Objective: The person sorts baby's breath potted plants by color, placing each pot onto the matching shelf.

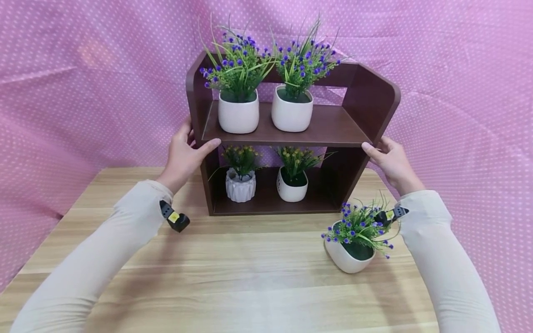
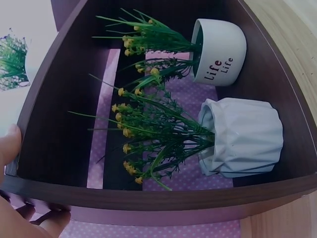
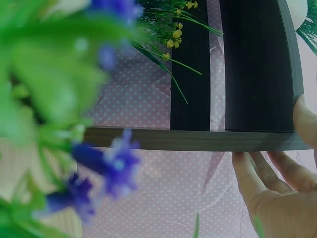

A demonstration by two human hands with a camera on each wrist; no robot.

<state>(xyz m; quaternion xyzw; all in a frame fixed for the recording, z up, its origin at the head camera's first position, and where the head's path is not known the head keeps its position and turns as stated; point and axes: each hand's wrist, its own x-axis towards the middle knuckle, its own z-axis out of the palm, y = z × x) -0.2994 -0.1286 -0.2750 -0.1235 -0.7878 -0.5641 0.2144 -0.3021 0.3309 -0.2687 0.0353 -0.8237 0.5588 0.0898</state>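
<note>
A dark brown two-tier shelf (image 1: pixel 266 138) stands on the table, held at both sides. My left hand (image 1: pixel 183 155) grips its left side, thumb on the front edge of the middle board, fingers around the outer face. On the right side my right hand (image 1: pixel 393 162) does the same, fingertips against the outer panel in the right wrist view. Two white pots with purple flowers, one left (image 1: pixel 238 113) and one right (image 1: pixel 292 111), sit on the upper board. Below are a ridged white pot (image 2: pixel 247 139) and a white pot lettered "Life" (image 2: pixel 223 52), both with yellow flowers.
Another white pot (image 1: pixel 347 259) with purple flowers stands tilted in view on the wooden table (image 1: pixel 233 277), front right, below my right wrist. Its blooms (image 3: pixel 116 168) fill the left of the right wrist view. A pink dotted cloth (image 1: pixel 104 92) hangs behind and around.
</note>
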